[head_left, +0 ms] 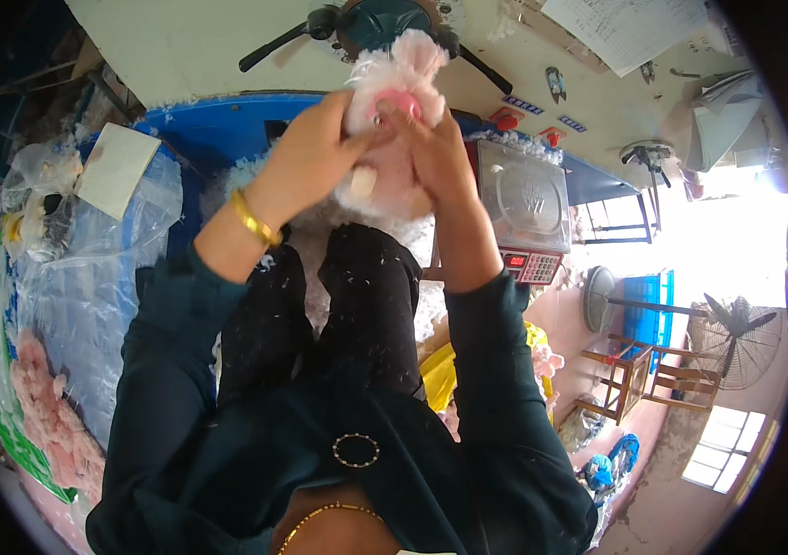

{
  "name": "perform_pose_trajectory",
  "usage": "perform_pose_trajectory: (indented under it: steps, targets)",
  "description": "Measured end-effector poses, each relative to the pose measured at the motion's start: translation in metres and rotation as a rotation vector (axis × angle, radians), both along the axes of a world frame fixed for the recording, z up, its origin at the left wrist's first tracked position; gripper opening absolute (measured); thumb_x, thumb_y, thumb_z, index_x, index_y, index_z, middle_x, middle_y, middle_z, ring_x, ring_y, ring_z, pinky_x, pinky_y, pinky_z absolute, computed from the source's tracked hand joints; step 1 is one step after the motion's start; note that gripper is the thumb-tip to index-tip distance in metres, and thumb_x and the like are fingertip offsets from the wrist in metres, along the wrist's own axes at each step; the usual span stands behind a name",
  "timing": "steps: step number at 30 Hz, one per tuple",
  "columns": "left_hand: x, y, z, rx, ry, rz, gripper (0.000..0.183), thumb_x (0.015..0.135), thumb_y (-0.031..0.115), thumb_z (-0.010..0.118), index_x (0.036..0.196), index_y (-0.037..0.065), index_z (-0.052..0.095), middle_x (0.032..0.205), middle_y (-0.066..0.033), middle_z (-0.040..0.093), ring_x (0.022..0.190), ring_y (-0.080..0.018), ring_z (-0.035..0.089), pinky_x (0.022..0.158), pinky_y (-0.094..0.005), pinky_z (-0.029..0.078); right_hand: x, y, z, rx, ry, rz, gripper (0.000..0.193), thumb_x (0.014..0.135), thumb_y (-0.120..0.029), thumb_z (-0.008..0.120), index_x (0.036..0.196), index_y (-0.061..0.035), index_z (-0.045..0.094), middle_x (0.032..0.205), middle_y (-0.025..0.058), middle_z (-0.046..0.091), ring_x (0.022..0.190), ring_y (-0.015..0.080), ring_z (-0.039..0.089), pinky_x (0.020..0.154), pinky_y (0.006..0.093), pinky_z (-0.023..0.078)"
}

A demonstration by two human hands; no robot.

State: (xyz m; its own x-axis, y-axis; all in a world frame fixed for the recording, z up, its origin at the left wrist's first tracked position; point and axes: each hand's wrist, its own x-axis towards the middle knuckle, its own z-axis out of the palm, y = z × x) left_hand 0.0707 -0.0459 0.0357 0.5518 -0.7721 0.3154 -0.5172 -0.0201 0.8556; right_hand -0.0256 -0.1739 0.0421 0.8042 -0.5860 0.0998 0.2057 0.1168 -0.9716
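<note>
A fluffy pale-pink plush toy with a brighter pink muzzle is held up in front of me between both hands. My left hand grips it from the left, fingers curled behind the fur. On the other side my right hand closes round the toy, its thumb pressed near the muzzle. Part of the toy's body is hidden by the fingers. Just beyond it, a machine's dark round nozzle with black-handled levers is fixed to the pale panel. White stuffing fluff lies around my legs.
Right of my right hand stands a weighing scale with a clear-covered pan. Plastic bags and pink plush pieces lie at the left. A wooden stool, a blue crate and a standing fan are farther right.
</note>
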Motion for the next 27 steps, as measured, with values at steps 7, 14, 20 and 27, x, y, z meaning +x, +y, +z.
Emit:
perform_pose_trajectory:
  steps: [7, 14, 20, 27]
  targets:
    - [-0.057, 0.039, -0.007, -0.079, 0.406, -0.032, 0.05, 0.083, 0.01, 0.068, 0.128, 0.001, 0.047, 0.081, -0.0069, 0.063, 0.059, -0.0103, 0.059, 0.051, -0.0228, 0.047, -0.048, 0.044, -0.008, -0.048, 0.082, -0.098, 0.071, 0.074, -0.014, 0.079, 0.128, 0.0036, 0.036, 0.109, 0.0144, 0.058, 0.098, 0.0194, 0.059, 0.083, 0.0323, 0.051]
    - [-0.066, 0.082, -0.02, 0.01, 0.378, -0.04, 0.042, 0.088, 0.006, 0.062, 0.127, 0.001, 0.05, 0.085, -0.0068, 0.065, 0.059, -0.0033, 0.049, 0.053, -0.0175, 0.041, -0.104, 0.026, -0.018, -0.33, 0.289, -0.002, 0.083, 0.062, -0.031, 0.087, 0.125, 0.003, 0.045, 0.109, 0.0182, 0.063, 0.098, 0.0234, 0.061, 0.084, 0.0351, 0.051]
    - [-0.041, 0.14, -0.063, 0.105, 0.541, 0.268, 0.022, 0.095, 0.018, 0.055, 0.109, 0.002, 0.059, 0.086, -0.0074, 0.066, 0.054, -0.0028, 0.044, 0.048, -0.016, 0.035, -0.175, -0.188, -0.09, -0.516, 0.983, -0.333, 0.052, 0.08, -0.041, 0.072, 0.112, -0.0008, 0.062, 0.094, 0.0112, 0.067, 0.078, 0.017, 0.065, 0.068, 0.0289, 0.051]
    - [-0.046, 0.159, -0.084, 0.175, 0.548, 0.185, 0.021, 0.094, 0.02, 0.056, 0.106, 0.002, 0.06, 0.083, -0.0062, 0.066, 0.055, -0.0033, 0.047, 0.049, -0.0151, 0.036, -0.199, -0.23, -0.1, -0.677, 1.156, -0.516, 0.086, 0.069, -0.064, 0.071, 0.117, 0.0051, 0.057, 0.104, 0.0199, 0.064, 0.093, 0.0266, 0.062, 0.081, 0.0361, 0.048]
